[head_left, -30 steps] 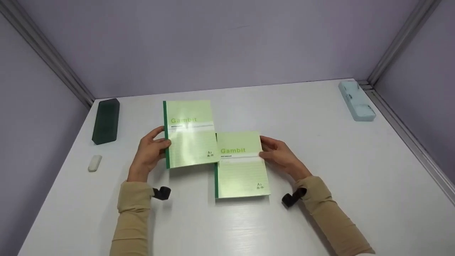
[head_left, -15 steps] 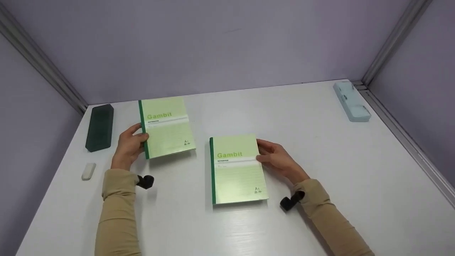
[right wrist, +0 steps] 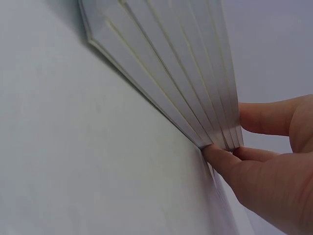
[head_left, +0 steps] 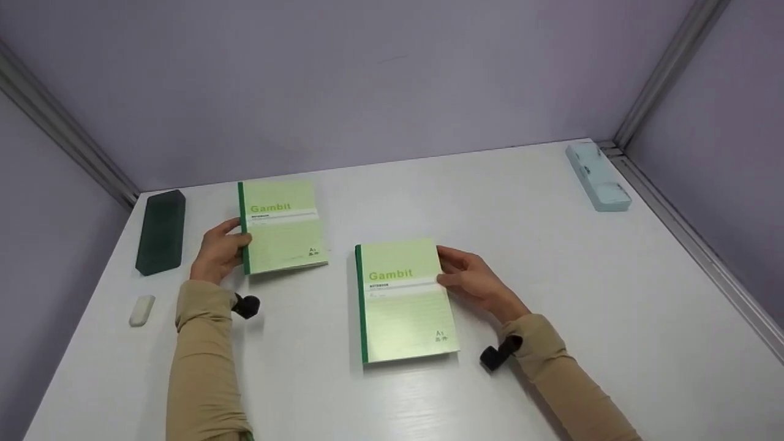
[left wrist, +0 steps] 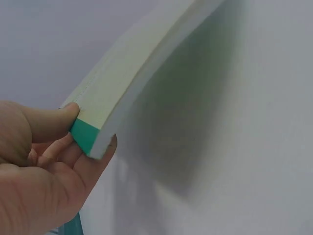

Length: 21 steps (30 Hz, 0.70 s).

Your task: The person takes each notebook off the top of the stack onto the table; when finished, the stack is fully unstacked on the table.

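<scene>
The left hand [head_left: 217,251] clamps its grip on a green-spined, pale-green paper notebook [head_left: 283,236], now left of centre and separated from the layered pale-green notebook stack [head_left: 404,315] it overlapped a second ago; the right hand [head_left: 481,283] pinches that stack, lower centre.

Green case [head_left: 161,233]; white block [head_left: 142,310]; blue case [head_left: 598,177]
</scene>
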Available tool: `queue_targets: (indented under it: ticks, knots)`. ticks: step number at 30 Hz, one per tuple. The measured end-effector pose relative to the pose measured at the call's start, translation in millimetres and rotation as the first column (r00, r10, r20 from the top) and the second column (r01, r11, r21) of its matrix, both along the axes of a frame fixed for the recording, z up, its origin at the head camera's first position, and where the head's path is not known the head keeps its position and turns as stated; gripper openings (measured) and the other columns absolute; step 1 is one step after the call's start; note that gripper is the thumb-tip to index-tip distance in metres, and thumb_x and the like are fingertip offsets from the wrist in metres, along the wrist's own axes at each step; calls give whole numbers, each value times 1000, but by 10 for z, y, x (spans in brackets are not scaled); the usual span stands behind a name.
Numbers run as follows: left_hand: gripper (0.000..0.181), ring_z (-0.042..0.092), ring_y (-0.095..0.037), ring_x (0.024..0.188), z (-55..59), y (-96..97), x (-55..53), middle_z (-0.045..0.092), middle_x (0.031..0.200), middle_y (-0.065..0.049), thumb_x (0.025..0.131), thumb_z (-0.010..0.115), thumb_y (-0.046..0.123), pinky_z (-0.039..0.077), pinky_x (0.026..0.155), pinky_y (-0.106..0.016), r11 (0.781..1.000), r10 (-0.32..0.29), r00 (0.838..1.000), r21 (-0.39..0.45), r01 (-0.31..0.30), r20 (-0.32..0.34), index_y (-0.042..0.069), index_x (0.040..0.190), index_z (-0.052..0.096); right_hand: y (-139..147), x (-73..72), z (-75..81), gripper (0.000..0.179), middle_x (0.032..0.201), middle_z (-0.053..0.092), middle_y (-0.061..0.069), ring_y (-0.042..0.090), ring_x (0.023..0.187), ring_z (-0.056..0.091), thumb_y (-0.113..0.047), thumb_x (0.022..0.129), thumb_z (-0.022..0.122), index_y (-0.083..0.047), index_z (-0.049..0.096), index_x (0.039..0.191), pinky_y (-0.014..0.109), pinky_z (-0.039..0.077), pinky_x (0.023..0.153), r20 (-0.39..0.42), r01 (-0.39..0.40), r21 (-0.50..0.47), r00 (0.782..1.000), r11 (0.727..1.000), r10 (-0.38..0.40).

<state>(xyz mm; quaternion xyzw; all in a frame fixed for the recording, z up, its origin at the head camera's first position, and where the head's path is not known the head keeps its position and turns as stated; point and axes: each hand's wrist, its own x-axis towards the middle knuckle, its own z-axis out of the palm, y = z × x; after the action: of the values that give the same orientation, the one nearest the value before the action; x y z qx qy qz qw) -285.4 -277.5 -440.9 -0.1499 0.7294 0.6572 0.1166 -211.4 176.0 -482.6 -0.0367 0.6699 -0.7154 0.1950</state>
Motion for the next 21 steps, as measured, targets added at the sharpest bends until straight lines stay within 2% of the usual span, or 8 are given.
queue_targets:
  ticks: [6,9,14,17,21]
  knots:
    - [64,62,-9,82,-71,-46,-18,62,98,1,97,49,7,50,72,-24,1000,-16,1000,17,16,11,9,154,19,-19,32,7,71,154,28,17,26,143,22,14,84,56,2,27,148,28,43,98,-5,-13,-26,1000,1000,13]
    - [63,59,-9,87,-100,-47,-31,60,109,-3,97,52,11,49,75,-23,1000,17,999,-26,-16,42,8,153,23,-15,34,17,71,154,27,18,27,143,22,15,84,56,3,27,148,29,42,99,-3,-12,-35,1000,999,12]
    - [61,53,-13,102,-114,-11,-82,46,137,-13,97,55,18,45,88,-26,994,90,993,-68,-84,77,4,150,29,-4,32,25,71,153,30,17,26,142,24,14,84,56,1,29,148,30,42,99,-3,-4,-26,1000,1000,4]
    - [61,51,-14,107,-114,1,-111,43,141,-13,96,57,18,42,94,-28,990,137,987,-57,-132,83,5,149,31,-4,29,17,70,153,30,16,26,142,25,13,84,57,1,30,148,30,42,99,-9,-3,-17,1000,1000,2]
    - [59,51,-14,106,-123,-6,-119,43,140,-13,95,58,15,42,94,-28,982,186,980,-43,-183,66,4,148,34,-19,41,7,71,153,30,17,27,142,25,13,84,57,1,30,148,30,42,99,-11,2,-7,1000,1000,-2]
